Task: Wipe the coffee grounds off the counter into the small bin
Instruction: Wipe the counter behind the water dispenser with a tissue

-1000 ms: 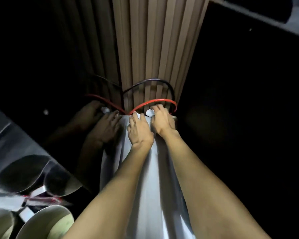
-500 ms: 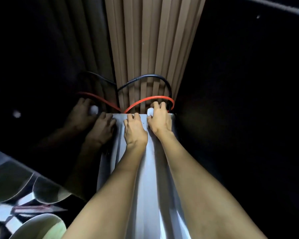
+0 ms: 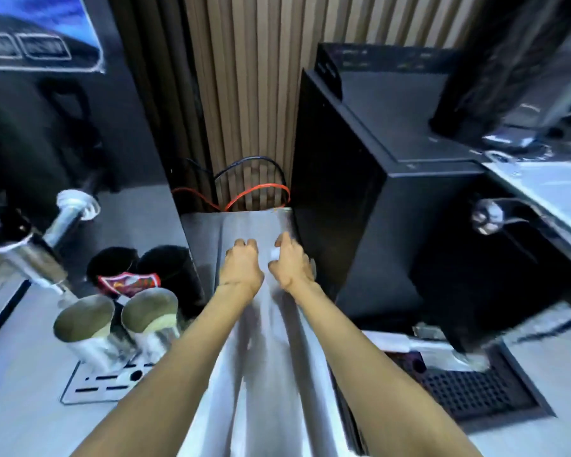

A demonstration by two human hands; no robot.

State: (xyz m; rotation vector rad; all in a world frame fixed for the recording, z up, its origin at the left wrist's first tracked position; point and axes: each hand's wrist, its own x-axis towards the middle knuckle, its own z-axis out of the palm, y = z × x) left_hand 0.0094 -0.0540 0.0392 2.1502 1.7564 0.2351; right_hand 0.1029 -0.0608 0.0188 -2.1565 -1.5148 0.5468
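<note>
Sweeping the narrow steel worktop (image 3: 271,357) toward the body looks to be the step in hand, and both hands are placed for it far out on that strip. The right hand (image 3: 292,262) pinches a small white wad (image 3: 274,254), probably a cloth or tissue, against the steel. The left hand (image 3: 242,263) sits just beside it with its fingers bent under; whether it holds anything cannot be told. The grounds themselves are too fine and the picture too blurred to make them out, so the person would do best to treat the whole strip ahead of and under the hands as dirty. No bin can be named with certainty. Two black tubs (image 3: 112,262) stand off to the left of the left hand, and either might be it. To do this well, the wad should stay flat and pressed, drawn back in one long overlapping stroke rather than dabbed, with the left hand cupped as a wall so nothing scatters sideways. A tall black machine (image 3: 337,199) stands close against the right hand, and its foot is a likely trap for grains, so the stroke should hug that edge. Cables (image 3: 261,187) loop just beyond the fingertips and are best left alone. Steel jugs (image 3: 83,319) to the near left should be kept out of the path.
</note>
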